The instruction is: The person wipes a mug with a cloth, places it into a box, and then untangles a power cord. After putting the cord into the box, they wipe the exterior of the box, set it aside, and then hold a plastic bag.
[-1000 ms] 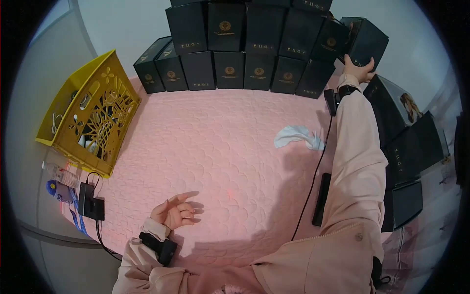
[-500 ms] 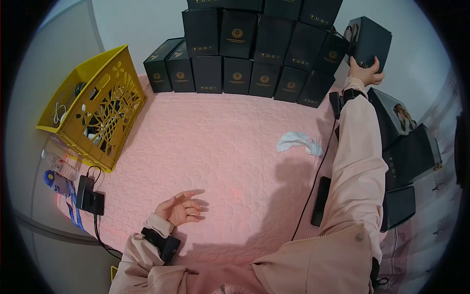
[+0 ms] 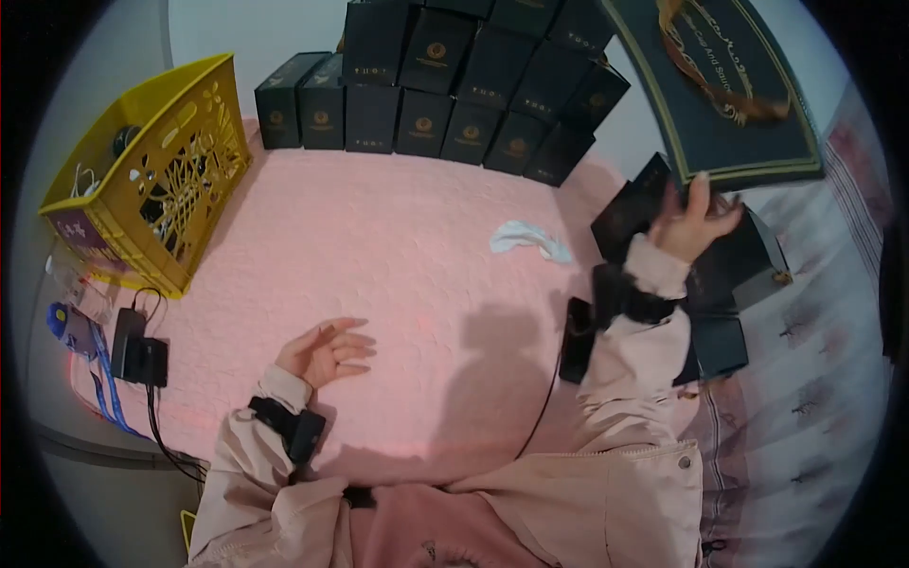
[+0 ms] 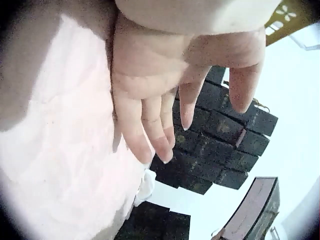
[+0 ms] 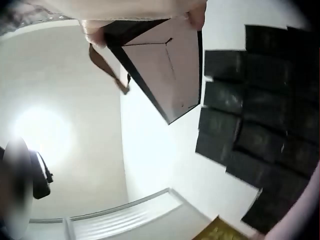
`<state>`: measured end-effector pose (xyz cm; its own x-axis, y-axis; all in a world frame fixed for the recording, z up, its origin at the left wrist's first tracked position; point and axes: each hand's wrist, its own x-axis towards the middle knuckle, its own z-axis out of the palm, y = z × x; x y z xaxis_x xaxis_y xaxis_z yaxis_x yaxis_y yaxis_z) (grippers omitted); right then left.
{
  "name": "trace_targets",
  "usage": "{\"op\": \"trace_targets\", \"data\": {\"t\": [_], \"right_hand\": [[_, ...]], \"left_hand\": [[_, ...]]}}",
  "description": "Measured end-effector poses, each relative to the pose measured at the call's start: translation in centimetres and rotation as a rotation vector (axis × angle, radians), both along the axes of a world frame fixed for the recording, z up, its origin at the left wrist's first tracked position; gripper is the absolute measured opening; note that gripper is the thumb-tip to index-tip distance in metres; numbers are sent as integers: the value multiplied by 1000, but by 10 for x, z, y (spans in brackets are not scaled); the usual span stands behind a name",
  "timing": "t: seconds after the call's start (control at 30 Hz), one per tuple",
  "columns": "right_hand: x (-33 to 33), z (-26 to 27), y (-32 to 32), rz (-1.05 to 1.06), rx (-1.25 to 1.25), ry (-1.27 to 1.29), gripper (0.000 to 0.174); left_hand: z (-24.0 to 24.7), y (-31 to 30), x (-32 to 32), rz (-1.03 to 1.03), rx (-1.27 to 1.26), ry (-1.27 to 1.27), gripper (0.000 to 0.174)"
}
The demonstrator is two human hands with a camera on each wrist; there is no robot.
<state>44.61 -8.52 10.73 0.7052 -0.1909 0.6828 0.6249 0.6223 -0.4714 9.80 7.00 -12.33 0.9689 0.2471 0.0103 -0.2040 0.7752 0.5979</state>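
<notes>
My right hand point(image 3: 696, 225) grips the near edge of a dark green gift box point(image 3: 701, 133), lifted at the upper right. Gold edging, lettering and a brown ribbon point(image 3: 724, 93) show on the box's large face. In the right wrist view, the pale side of the box point(image 5: 175, 75) appears between a finger point(image 5: 197, 17) on one edge and fingers on the other. Over the pink quilted cover point(image 3: 426, 246), my left hand point(image 3: 324, 354) is held with its fingers loosely bent and nothing in it.
Similar dark boxes point(image 3: 436, 52) are stacked along the back wall. More dark boxes point(image 3: 720, 346) lie at the right, under the raised one. A yellow crate point(image 3: 194, 189) stands at left, near a black device point(image 3: 133, 350) with cables. A white cloth point(image 3: 530, 241) and black phone-like object point(image 3: 576, 341) lie on the cover.
My right hand has drawn the gift box away from the right end of the stack, toward me, and turned its ribboned face into view. The head view has shifted; my left hand keeps its pose.
</notes>
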Motion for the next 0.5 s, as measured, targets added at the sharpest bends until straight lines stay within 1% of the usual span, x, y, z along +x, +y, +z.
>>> {"op": "trace_targets", "data": {"t": [0.07, 0.1, 0.13, 0.17, 0.27, 0.3, 0.37, 0.4, 0.43, 0.47, 0.5], "right_hand": [[-35, -31, -4, 381, 90, 76, 54], [-59, -44, -2, 459, 72, 112, 55], [-79, -57, 1, 546, 60, 149, 56], [-91, -69, 3, 564, 65, 161, 56], [-124, -114, 19, 752, -175, 89, 74], [-136, -127, 24, 785, -184, 99, 74], [-155, -150, 40, 824, -384, 40, 77], [-163, -160, 49, 835, -474, 2, 78], [-173, -171, 57, 853, -464, -6, 78], [-184, -183, 65, 830, -521, -61, 82], [-187, -192, 75, 802, -571, -121, 86]], "left_hand": [[3, -4, 0, 77, 70, 12, 63], [5, -5, 1, 80, 67, 18, 63], [8, -8, 6, 105, 30, -56, 65], [14, -9, 8, 137, -5, -125, 67], [45, -7, 16, 192, -96, -314, 65], [51, -1, 17, 231, -102, -366, 64], [46, 26, 25, 357, 4, -387, 59], [37, 31, 29, 379, 16, -384, 59], [27, 38, 36, 507, -67, -395, 54], [21, 49, 41, 632, -150, -415, 49], [18, 60, 39, 641, -130, -429, 49]]}}
